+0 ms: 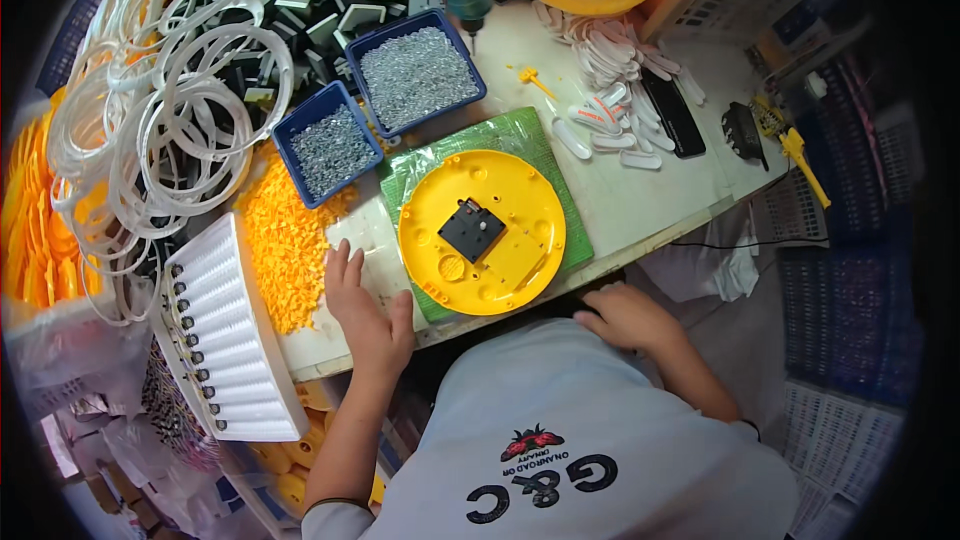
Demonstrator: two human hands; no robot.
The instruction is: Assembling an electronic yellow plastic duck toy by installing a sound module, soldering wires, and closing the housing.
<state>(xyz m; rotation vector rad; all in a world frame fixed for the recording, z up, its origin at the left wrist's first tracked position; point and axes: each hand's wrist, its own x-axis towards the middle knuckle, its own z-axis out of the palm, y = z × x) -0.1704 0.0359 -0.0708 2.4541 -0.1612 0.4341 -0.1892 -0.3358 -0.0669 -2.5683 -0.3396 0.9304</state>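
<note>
Worktable: pale; yellow clock casing lies on green mat
Left hand: fingers apart, near orange pieces
Right hand: near edge; cannot tell grip
At right: blue crates

Worktop brightly lit, highlights on green mat, shadow beneath worktop edge, right-hand blue crates dim, fisheye bending, corners black.

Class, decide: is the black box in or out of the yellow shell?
In: the black box lies within the rim of the yellow shell, whose floor shows all around it.
</note>
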